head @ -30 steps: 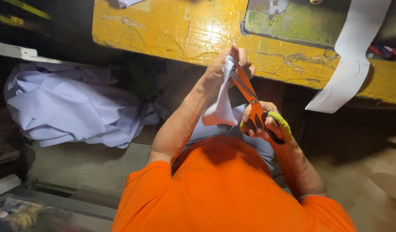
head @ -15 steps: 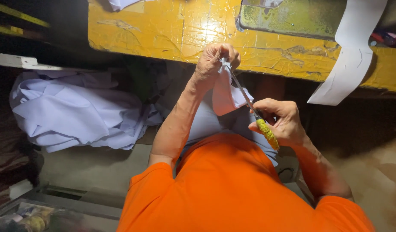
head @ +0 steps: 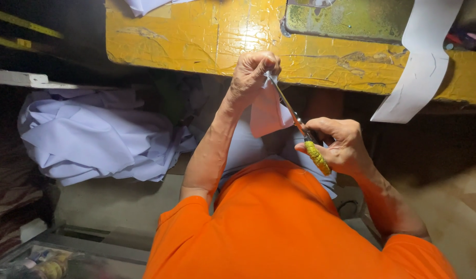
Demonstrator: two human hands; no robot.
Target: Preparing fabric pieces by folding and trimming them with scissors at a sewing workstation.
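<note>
one small pale lilac fabric scrap point(head: 266, 111), creased, scissors point(head: 302, 132) against it

- Light from above/front: hard glare on glossy, worn yellow wooden tabletop point(head: 196, 36).
- Below table dim; top-left corner & far right nearly black.
- Pale lilac crumpled cloth heap point(head: 98, 134) softly lit, w/ shadowed folds.
- Bright orange shirt point(head: 279, 227) evenly lit, sharp.
- Wide-angle bend at edges; bottom-left clutter blurry.
</note>
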